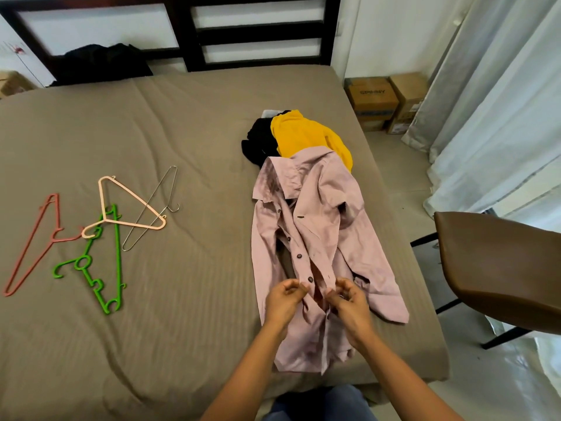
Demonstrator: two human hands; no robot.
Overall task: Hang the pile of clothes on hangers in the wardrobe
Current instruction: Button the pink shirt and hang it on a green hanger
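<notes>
Pink shirt (pixel 321 208) lies flat on the bed (pixel 182 299), front up, collar toward the headboard, hem near the person. Left hand (pixel 283 299) pinches one front edge just beside a dark button. Right hand (pixel 349 305) pinches the facing edge. Both hands are clamped on the shirt, fingers curled, close together over the lower front opening. Reads as button work (doing up or undoing, cannot tell which).

Progress, judged from the layout: early.
- No garment is on a hanger.
- Four hangers lie bare on the bed's left side, well apart from the shirt: red hanger (pixel 36 241), green hanger (pixel 117 238), peach hanger (pixel 121 205), wire hanger (pixel 168 189). The peach one overlaps the green and wire ones.
- Rest of the pile sits just beyond the shirt's collar: yellow garment (pixel 306 135) touching the collar, black garment (pixel 258 141) bunched beside it. A white scrap shows behind them, too small to identify.
- Dark cloth (pixel 103 63) lies by the headboard; unclear whether it belongs to the pile.
- Wardrobe is not in view.

Left to do: finish the shirt front, fit a hanger, carry it to the wardrobe, then repeat for the yellow and black items at least. Hanger count looks enough for what shows.
</notes>
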